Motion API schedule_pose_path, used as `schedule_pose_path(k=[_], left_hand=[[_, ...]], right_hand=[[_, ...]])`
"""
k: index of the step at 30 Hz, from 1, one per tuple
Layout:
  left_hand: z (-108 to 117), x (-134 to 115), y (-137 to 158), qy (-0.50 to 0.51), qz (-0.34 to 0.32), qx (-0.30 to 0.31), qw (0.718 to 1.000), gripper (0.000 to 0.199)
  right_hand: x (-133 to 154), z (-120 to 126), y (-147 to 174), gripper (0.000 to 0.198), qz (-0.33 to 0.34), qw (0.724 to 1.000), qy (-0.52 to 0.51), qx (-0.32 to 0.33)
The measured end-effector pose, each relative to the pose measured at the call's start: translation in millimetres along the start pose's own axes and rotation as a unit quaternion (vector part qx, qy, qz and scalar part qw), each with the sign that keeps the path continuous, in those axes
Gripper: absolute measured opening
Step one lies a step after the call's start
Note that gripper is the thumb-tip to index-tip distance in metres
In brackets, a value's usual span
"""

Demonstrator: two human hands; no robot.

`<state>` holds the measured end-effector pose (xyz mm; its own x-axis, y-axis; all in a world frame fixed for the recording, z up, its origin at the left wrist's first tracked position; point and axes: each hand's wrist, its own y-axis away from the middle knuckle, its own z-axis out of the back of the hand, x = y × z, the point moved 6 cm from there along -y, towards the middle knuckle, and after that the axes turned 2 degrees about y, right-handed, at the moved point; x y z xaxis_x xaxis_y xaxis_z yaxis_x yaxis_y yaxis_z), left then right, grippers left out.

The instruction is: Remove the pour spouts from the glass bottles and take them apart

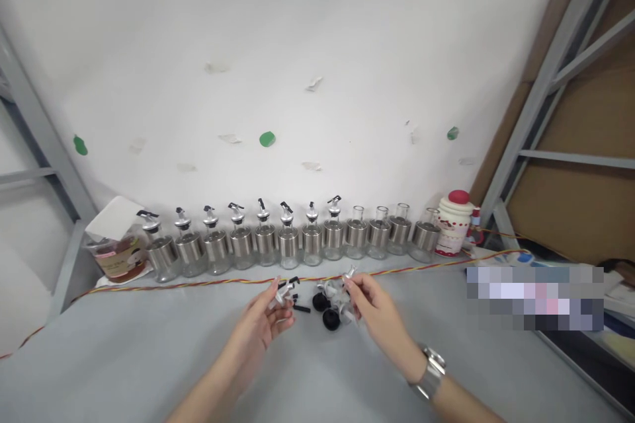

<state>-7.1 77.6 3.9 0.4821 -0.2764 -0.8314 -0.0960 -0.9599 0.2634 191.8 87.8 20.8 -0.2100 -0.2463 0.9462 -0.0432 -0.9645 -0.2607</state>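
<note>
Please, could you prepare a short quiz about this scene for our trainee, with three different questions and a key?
1. How many glass bottles stand without a pour spout?
2. True or false: the metal wristwatch is on the wrist of the right hand.
3. Where does the twisted wire run?
A: across the wall
B: in front of the bottles
C: over the bottle tops

Key: 1. Four; 2. True; 3. B

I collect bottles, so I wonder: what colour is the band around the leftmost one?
The band is silver-grey, best seen in the head view.
</note>
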Motion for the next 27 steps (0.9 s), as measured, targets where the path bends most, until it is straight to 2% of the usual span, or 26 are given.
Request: schedule_pose_path(k=[3,5,8,12,17,20,22,25,27], left_hand=[[0.9,8.4,-1.1,-0.016,0.009,-0.015,1.000,0.030],[0.8,12.2,-2.2,-0.024,0.005,-0.013,1.000,0.033],[-1.8,15.0,-1.7,-0.040,0.008,-0.005,0.999,0.036],[-7.9,11.1,4.3,-0.081,-0.008,-0.009,0.997,0.042],[-11.0,10.2,4.8,-0.134,-0.047,0.024,0.990,0.043],[-9.1,11.9,1.0,-0.173,-0.087,0.039,0.980,0.041],[-9.1,12.3,0.8,-0.191,-0.122,0.041,0.973,0.039],[-12.0,15.2,4.1,-0.209,-0.151,0.051,0.965,0.034],[-13.8,18.1,7.2,-0.230,-0.157,0.054,0.959,0.032]], right_hand=[[-7.5,12.8,-12.6,0.024,0.047,0.985,0.162,-0.023],[-17.7,14.2,-17.6,0.019,0.057,0.976,0.211,-0.017],[-30.5,11.3,-20.5,0.016,0.055,0.974,0.221,0.000],[-33.0,8.7,-21.1,0.022,0.060,0.972,0.229,0.004],[-17.1,9.3,-18.0,0.026,0.075,0.970,0.229,-0.008],[3.7,2.2,-7.1,0.026,0.119,0.968,0.221,0.021],[20.0,-8.3,5.4,0.025,0.182,0.952,0.237,0.068],[37.2,-24.7,25.5,0.025,0.285,0.900,0.303,0.128],[41.8,-30.9,33.6,0.026,0.328,0.872,0.335,0.140]])
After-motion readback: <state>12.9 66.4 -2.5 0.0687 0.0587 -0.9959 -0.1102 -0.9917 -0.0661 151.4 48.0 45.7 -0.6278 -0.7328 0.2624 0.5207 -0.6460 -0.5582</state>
